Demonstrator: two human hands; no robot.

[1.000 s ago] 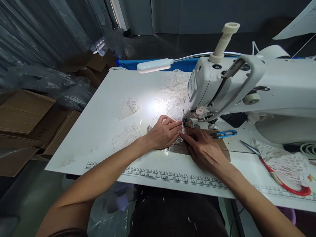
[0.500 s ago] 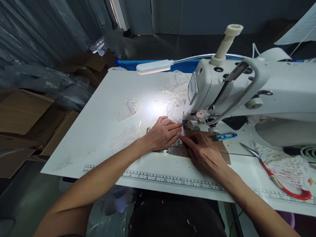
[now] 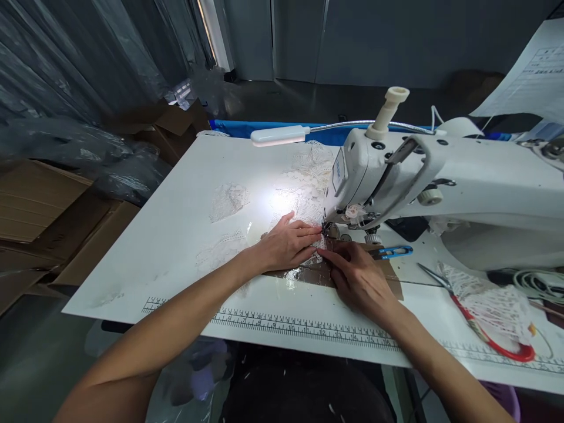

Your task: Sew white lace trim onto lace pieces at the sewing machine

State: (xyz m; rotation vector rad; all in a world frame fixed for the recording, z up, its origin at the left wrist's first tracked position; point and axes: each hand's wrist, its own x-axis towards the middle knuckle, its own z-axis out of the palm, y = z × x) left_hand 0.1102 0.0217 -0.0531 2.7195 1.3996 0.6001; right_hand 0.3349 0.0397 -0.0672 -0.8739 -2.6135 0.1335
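My left hand (image 3: 288,242) lies flat, fingers stretched toward the needle area, pressing on a piece of white lace (image 3: 314,256). The index finger of my right hand (image 3: 356,273) reaches out to the edge of that lace, while its other fingers bend and partly hide one another. Both hands rest just in front of the white sewing machine (image 3: 352,167), close to its presser foot (image 3: 325,228). Most of the lace under my left hand is hidden. Beneath the hands is a shiny brown sheet (image 3: 388,270).
Further lace pieces (image 3: 229,201) lie left and behind. Blue-handled thread snips (image 3: 394,252) and red-handled scissors (image 3: 478,329) lie at right, the scissors beside more lace. A lamp (image 3: 279,136) hangs above the table (image 3: 176,205). Cardboard boxes (image 3: 39,200) stand left; a printed ruler (image 3: 286,325) runs along the front.
The view has shifted slightly, so the machine sits lower and further left in the picture. Both hands keep nearly the same places by the presser foot.
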